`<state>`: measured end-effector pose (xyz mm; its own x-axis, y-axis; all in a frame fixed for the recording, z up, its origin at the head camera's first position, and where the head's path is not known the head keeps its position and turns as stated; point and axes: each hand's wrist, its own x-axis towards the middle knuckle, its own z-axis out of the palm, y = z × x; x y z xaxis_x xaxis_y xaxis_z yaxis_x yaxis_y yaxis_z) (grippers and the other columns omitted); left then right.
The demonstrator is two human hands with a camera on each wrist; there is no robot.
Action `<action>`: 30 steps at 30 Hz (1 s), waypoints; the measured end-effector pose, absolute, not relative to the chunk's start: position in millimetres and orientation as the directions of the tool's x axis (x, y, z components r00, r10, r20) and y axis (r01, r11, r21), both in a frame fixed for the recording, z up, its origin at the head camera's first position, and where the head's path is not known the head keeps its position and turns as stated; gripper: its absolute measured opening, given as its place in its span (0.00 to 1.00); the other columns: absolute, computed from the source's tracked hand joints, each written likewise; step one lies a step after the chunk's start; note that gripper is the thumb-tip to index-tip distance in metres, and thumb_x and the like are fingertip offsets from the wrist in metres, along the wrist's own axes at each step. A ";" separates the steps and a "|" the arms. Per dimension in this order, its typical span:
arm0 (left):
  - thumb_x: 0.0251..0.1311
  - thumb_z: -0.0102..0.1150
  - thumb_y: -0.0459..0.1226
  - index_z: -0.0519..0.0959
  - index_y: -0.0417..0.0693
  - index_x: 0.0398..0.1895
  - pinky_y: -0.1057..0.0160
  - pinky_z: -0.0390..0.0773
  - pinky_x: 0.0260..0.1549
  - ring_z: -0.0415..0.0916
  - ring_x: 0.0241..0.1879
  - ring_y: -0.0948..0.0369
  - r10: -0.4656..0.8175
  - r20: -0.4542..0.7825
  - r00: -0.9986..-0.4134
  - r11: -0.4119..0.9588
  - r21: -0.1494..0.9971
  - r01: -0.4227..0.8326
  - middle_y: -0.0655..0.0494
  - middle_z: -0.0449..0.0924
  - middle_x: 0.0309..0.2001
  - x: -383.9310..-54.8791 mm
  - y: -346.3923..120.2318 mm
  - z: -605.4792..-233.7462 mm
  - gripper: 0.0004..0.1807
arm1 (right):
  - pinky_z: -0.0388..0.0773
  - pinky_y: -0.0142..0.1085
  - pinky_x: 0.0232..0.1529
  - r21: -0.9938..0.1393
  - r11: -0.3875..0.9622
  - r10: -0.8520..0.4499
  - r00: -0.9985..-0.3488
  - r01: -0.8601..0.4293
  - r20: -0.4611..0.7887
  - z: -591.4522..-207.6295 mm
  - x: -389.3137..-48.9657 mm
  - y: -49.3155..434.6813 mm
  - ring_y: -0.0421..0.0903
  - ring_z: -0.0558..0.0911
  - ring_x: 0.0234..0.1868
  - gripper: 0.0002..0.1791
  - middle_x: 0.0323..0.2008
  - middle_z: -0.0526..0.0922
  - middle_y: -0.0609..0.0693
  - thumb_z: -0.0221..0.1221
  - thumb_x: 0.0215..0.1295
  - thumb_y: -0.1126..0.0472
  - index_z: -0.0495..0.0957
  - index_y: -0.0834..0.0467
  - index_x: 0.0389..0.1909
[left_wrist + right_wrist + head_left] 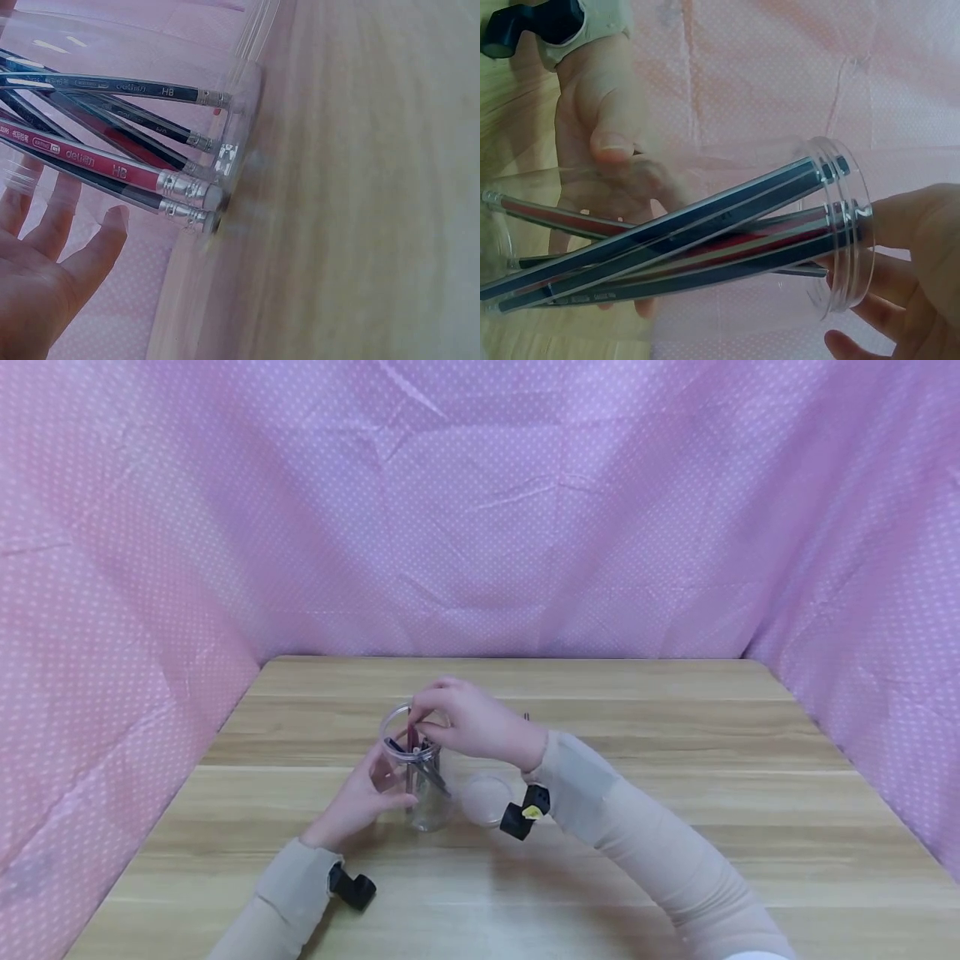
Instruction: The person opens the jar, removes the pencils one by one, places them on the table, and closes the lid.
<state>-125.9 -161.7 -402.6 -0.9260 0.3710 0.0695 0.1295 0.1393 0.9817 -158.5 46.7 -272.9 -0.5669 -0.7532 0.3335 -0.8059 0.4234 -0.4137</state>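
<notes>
My sleeve [663,852] fills lower right; my left hand [362,797] grips the jar [432,814], my right hand [472,720] a pencil [412,739], probably light, stiff, best pinched on top.

The head view looks forward and down from farther back over the tabletop [750,777]; both wrist views, close up and turned sideways, face the clear jar [431,814] and share its pencils [97,161].
</notes>
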 end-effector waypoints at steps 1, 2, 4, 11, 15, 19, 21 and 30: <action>0.49 0.64 0.24 0.47 0.50 0.74 0.42 0.59 0.65 0.56 0.68 0.41 0.371 0.070 -0.926 0.137 0.982 0.129 0.42 0.54 0.72 -125.7 -161.9 -402.6 0.51 | 0.77 0.35 0.51 -0.419 0.430 -0.750 -0.574 -0.800 0.327 -272.2 -158.5 45.9 0.46 0.78 0.50 0.04 0.39 0.84 0.48 0.60 0.61 0.66 0.82 0.56 0.35; 0.49 0.63 0.24 0.47 0.50 0.74 0.43 0.60 0.65 0.56 0.68 0.42 0.372 0.070 -0.925 0.134 0.983 0.128 0.43 0.54 0.72 -125.5 -162.1 -402.6 0.51 | 0.77 0.35 0.51 -0.424 0.434 -0.748 -0.580 -0.795 0.321 -271.4 -158.5 45.3 0.46 0.78 0.50 0.04 0.39 0.84 0.48 0.60 0.60 0.66 0.82 0.56 0.35; 0.49 0.63 0.23 0.47 0.50 0.74 0.45 0.60 0.65 0.56 0.68 0.43 0.370 0.075 -0.926 0.126 0.984 0.130 0.43 0.54 0.72 -125.1 -162.1 -402.2 0.51 | 0.78 0.33 0.49 -0.438 0.442 -0.744 -0.593 -0.783 0.307 -269.3 -158.2 44.6 0.45 0.78 0.49 0.04 0.38 0.84 0.47 0.61 0.60 0.66 0.82 0.56 0.34; 0.48 0.63 0.23 0.50 0.48 0.73 0.49 0.62 0.66 0.58 0.67 0.48 0.360 0.086 -0.929 0.125 0.982 0.139 0.44 0.58 0.70 -125.0 -162.7 -401.4 0.49 | 0.77 0.26 0.41 -0.502 0.427 -0.740 -0.609 -0.752 0.284 -264.2 -161.9 40.2 0.43 0.82 0.40 0.04 0.34 0.86 0.48 0.63 0.55 0.69 0.83 0.57 0.29; 0.48 0.64 0.24 0.51 0.48 0.73 0.63 0.67 0.64 0.62 0.65 0.61 0.365 0.087 -0.927 0.116 0.984 0.138 0.44 0.58 0.70 -126.1 -162.7 -402.2 0.48 | 0.74 0.23 0.31 -0.538 0.464 -0.717 -0.655 -0.704 0.238 -262.9 -163.1 36.5 0.41 0.81 0.35 0.03 0.33 0.87 0.48 0.64 0.55 0.67 0.83 0.56 0.27; 0.48 0.64 0.23 0.50 0.45 0.73 0.74 0.67 0.59 0.65 0.60 0.74 0.364 0.105 -0.925 0.103 0.983 0.152 0.42 0.58 0.69 -127.4 -161.5 -404.0 0.49 | 0.72 0.23 0.29 -0.529 0.498 -0.703 -0.677 -0.687 0.217 -261.8 -163.0 33.5 0.41 0.80 0.33 0.02 0.33 0.87 0.48 0.64 0.56 0.65 0.83 0.55 0.27; 0.48 0.64 0.22 0.50 0.44 0.73 0.76 0.67 0.58 0.65 0.59 0.76 0.363 0.117 -0.924 0.096 0.982 0.162 0.40 0.58 0.70 -127.7 -161.4 -404.5 0.49 | 0.74 0.24 0.32 -0.518 0.504 -0.695 -0.680 -0.691 0.232 -262.7 -163.0 32.7 0.41 0.81 0.34 0.02 0.33 0.87 0.47 0.64 0.57 0.64 0.82 0.55 0.27; 0.48 0.64 0.23 0.48 0.48 0.74 0.74 0.69 0.57 0.60 0.66 0.49 0.376 0.123 -0.918 0.084 0.983 0.166 0.42 0.55 0.71 -128.2 -161.0 -403.7 0.51 | 0.78 0.35 0.47 -0.557 0.371 -0.565 -0.657 -0.743 0.499 -276.8 -165.2 37.9 0.46 0.81 0.41 0.05 0.36 0.85 0.53 0.59 0.59 0.68 0.80 0.61 0.36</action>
